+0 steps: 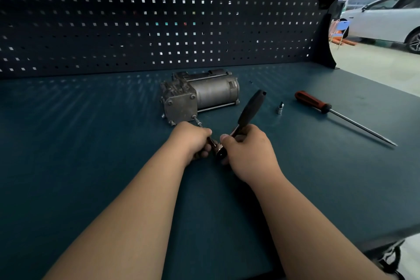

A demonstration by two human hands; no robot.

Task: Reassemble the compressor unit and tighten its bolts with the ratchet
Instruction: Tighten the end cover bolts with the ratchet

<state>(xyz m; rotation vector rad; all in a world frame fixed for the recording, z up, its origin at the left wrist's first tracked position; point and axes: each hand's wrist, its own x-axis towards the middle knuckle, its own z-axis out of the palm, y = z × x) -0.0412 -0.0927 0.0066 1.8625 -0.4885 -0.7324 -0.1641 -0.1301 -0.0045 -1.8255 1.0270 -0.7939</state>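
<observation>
Head view of a dark teal workbench [91,143] backed by a perforated tool board [136,18]. Two bare forearms reach in from the near edge and meet at the bench's centre.

The left hand [193,141] has its fingers curled round a thin shaft [212,142] that joins the ratchet's head and points toward a bolt [197,120]. The bolt sticks out of the near corner of the compressor unit [200,95]. The hand hides whether shaft and bolt meet. The grey metal compressor unit lies on its side just beyond the hands, mid-bench.

The right hand [247,152], touching the left, grips the ratchet [252,107] near its head. The ratchet's black handle slants up and away to the right.

Further right, a small silver socket [280,109] stands upright. Beyond it lies a red-handled screwdriver [313,102], its tip pointing near-right. At far right, past the bench, is a white car [386,18].
</observation>
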